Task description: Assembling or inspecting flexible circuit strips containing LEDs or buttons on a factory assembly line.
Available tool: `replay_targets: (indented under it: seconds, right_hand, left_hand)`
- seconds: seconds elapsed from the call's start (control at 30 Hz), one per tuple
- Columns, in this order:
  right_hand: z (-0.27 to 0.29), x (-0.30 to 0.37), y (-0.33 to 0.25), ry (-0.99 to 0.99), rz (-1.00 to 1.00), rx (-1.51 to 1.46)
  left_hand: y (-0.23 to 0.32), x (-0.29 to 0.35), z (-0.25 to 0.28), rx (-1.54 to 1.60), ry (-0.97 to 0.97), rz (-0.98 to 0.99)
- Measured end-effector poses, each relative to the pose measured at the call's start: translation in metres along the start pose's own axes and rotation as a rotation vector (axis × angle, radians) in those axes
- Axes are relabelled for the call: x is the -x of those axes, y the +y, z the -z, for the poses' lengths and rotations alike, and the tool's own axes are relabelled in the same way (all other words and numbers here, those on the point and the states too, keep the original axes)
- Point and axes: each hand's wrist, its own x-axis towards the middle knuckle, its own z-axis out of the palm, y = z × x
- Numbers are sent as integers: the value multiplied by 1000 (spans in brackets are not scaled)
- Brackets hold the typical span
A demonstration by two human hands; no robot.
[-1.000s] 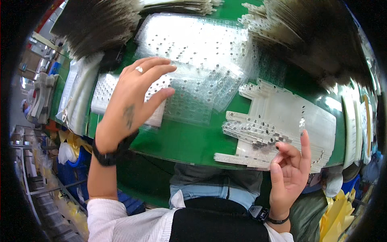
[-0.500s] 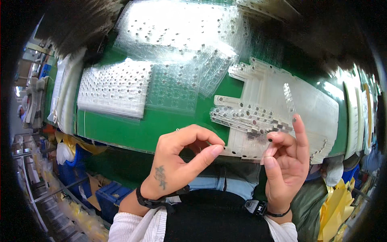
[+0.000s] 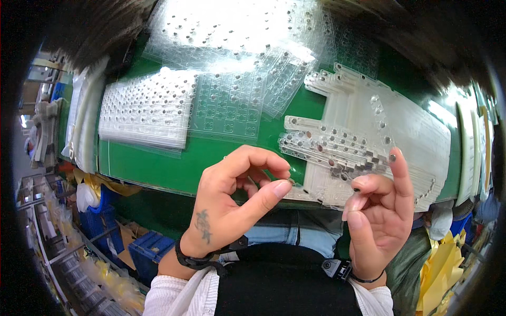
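Note:
My left hand (image 3: pixel 232 200) is curled above the front edge of the green table, thumb and index finger pinched near each other. A tiny dark or clear piece seems to lie between those tips, too small to name. To the right, my right hand (image 3: pixel 379 216) is closed in a pinch, with the index finger bent to the thumb and another finger raised; what it holds, if anything, cannot be made out. Just beyond it lies a stack of translucent cut-out plastic sheets (image 3: pixel 416 142). On these rests a bunch of clear plastic strips (image 3: pixel 332 152) with dark round dots.
Clear dotted plastic sheets are stacked on the green table (image 3: pixel 142 163) at the left (image 3: pixel 147 105), with more glossy sheets (image 3: pixel 226 26) behind. White padded bundles (image 3: pixel 84 116) flank the left side. Blue bins (image 3: pixel 150 250) and yellow sheeting (image 3: pixel 440 274) sit below table height.
Both hands have moved slightly apart, the left one leftward and the right one rightward. Their pinched poses are nearly the same. The view has shifted a little.

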Motion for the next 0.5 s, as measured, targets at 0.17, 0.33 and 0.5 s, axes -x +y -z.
replay_targets:
  seconds: [0.17, 0.33, 0.5]
  right_hand:
    - [-4, -2, -1, 12, -23, 9]
    - [-12, -7, 5, 67, 1, 68]
    - [2, -3, 23, -82, 335, 294]
  left_hand:
    - [-4, 1, 6, -45, -43, -117]
    - [-4, 0, 7, -124, 27, -296]
    - [3, 5, 3, -271, 14, -259]
